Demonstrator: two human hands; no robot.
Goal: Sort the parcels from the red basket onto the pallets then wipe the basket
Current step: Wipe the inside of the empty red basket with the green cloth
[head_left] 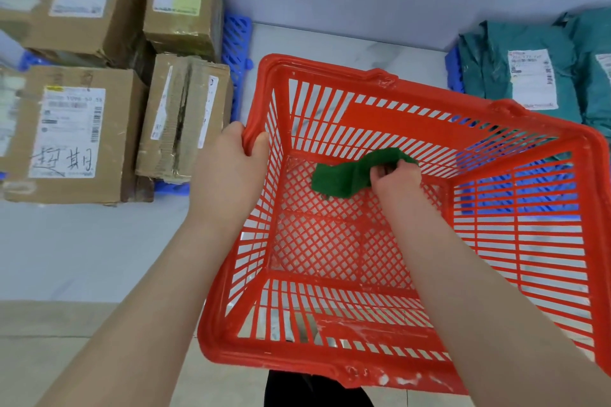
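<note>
The left grip curls round the rim of a holey red basket while the right grip pinches a fuzzy green cloth, over pale floor.

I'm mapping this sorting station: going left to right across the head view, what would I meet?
Brown cardboard boxes with white labels → left hand gripping the rim of the red plastic basket → crumpled green cloth → right hand holding it → teal plastic mailer bags.
</note>
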